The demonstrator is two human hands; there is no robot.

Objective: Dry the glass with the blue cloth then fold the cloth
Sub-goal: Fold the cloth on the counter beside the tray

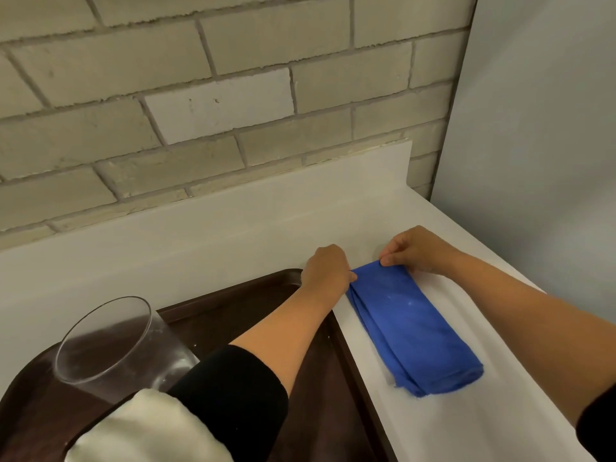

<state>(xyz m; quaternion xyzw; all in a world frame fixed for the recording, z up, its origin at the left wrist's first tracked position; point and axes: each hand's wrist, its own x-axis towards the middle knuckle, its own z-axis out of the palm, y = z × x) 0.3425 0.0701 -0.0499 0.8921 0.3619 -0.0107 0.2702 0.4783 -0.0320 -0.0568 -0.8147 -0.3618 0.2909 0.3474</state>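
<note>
Both hands' grip pinching folded blue cloth (413, 325) far corners.

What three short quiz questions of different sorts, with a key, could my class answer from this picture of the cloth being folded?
1. True or false: the glass stands on the brown tray.
2. Which hands grip the blue cloth? A) left only B) right only C) both
3. Fill in: the cloth lies on the white ___.

Key:
1. True.
2. C: the left hand and right hand pinch its far corners.
3. Counter, beside the tray.
</note>
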